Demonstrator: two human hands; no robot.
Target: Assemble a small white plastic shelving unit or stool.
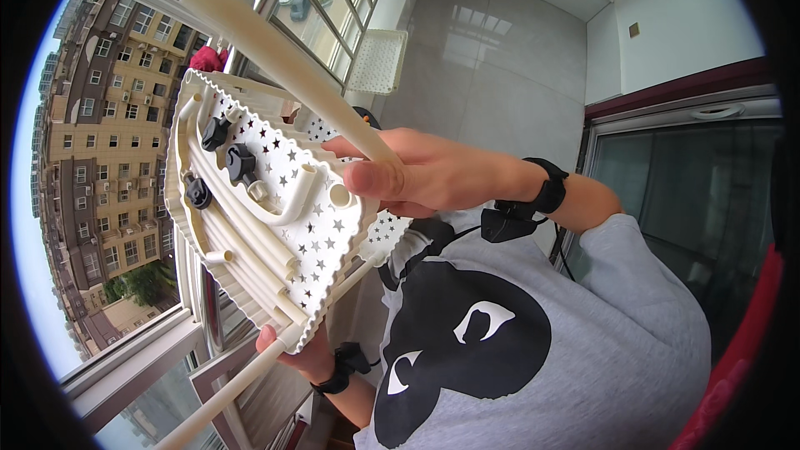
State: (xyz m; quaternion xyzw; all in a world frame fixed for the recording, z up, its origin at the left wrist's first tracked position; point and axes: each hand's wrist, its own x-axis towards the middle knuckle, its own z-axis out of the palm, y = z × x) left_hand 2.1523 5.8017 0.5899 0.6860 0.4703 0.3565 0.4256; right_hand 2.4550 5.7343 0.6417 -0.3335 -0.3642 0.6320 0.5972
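Note:
A white shelf tray (321,237) with a scalloped rim and a star pattern is tilted in front of me. Several cream plastic tubes (242,242), a curved tube (292,204) and black caster wheels (242,163) lie inside it. My right hand (433,171) is closed around one end of a long cream tube (292,67), beside the round socket (340,195) at the tray's corner. That tube slants up to the left. At the tray's lower corner, my left hand (307,358) is closed on the corner, its fingers partly hidden. Another tube (221,396) runs down-left from there.
A second star-patterned tray (377,62) rests on the tiled floor (492,50) by the barred window. More star-patterned surface (385,235) shows behind the held tray. Window frames (133,346) stand close on the left; a glass door (692,175) is at the right.

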